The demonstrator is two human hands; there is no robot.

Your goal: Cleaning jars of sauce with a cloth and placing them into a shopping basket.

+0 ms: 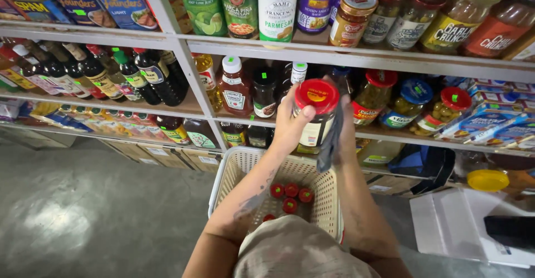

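1. The left hand (290, 123) gripped a red-lidded jar (316, 116), fingers closed round its side, directly above the cream basket (234, 172).
2. The right hand (344, 127), fingers closed, pressed a grey cloth (330, 144) against the jar.
3. Cloth-slicked glass might slip, dropping onto the red-capped bottles (290, 194) in the basket.
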